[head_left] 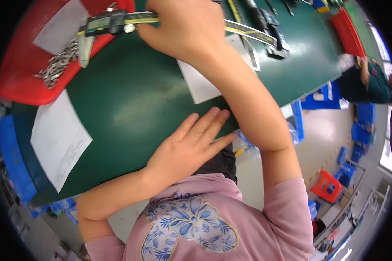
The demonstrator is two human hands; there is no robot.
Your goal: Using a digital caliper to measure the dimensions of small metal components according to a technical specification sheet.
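Right hand [187, 28] has closed grip on one caliper [106, 23]; left hand [185, 148] stretches flat, visibly empty. One red tray [21, 87] carries metal pieces [59, 66]; right forearm [244, 89] partly covers white paper [199, 82].

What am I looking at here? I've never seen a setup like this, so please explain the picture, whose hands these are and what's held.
There's no machine: these are one person's bare hands, seen from a wide fisheye camera on their own head, looking down, so straight edges bend. The right hand holds a digital caliper by a red tray with small metal parts. The left hand is open by the near edge of the green table, holding nothing visible. A white sheet lies on the table.
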